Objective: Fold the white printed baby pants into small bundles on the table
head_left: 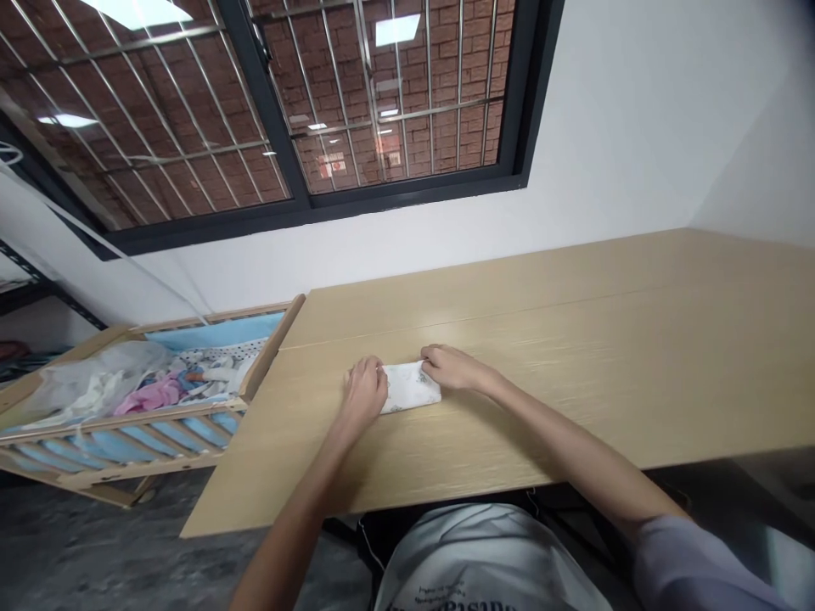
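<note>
A small white folded cloth point(411, 389) with a faint grey print lies flat on the wooden table point(541, 356), close to its front edge. My left hand point(368, 390) is closed at the cloth's left end, fingers curled over its edge. At the upper right corner, my right hand point(449, 367) pinches the cloth between thumb and fingers. The fingertips of both hands are partly hidden. The cloth's middle and lower right corner show between the hands.
Left of the table stands a wooden crib point(273, 344) with blue lining, holding a pink cloth point(149, 395), other fabrics and a clear plastic bag point(95, 373). Behind the table is a white wall point(604, 127) with a barred, dark-framed window point(407, 197).
</note>
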The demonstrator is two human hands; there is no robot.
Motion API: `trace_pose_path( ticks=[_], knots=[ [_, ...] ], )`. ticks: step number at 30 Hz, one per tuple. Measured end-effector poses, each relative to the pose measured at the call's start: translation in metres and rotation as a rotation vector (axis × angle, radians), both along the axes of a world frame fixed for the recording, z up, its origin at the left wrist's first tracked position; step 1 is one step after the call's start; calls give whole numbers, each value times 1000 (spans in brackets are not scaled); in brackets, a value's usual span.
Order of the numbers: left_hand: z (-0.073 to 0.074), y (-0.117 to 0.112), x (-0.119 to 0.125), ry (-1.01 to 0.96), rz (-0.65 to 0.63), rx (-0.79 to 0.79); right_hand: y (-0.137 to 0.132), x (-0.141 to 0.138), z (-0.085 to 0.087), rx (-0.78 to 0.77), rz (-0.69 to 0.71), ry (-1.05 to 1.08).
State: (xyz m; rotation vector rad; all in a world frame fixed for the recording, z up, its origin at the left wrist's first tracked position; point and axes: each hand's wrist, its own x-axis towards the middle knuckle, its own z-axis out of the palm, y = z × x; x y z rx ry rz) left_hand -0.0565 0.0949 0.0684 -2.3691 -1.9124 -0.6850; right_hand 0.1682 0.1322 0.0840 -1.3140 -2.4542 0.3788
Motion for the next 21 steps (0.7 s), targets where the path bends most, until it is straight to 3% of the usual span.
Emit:
trace_pose_path(
  ticks=[6, 9, 12, 15, 18, 21],
  knots=[
    [-33, 16, 1, 62, 123, -15, 29, -10, -54, 17, -89, 93],
    [-42, 19, 1, 60, 142, -22, 35, -11, -70, -29, -91, 183],
    [-41, 19, -1, 40, 143, 0, 31, -11, -67, 6, -129, 232],
    [-36, 14, -2, 13, 113, 69, 17, -11, -52, 161, -155, 210],
    [-35, 4, 1, -26, -27, 155, -1, -14, -42, 266, -21, 160],
    [-44, -3, 9, -25, -252, 174, -11, -21, -46, 221, 174, 59]
  ],
)
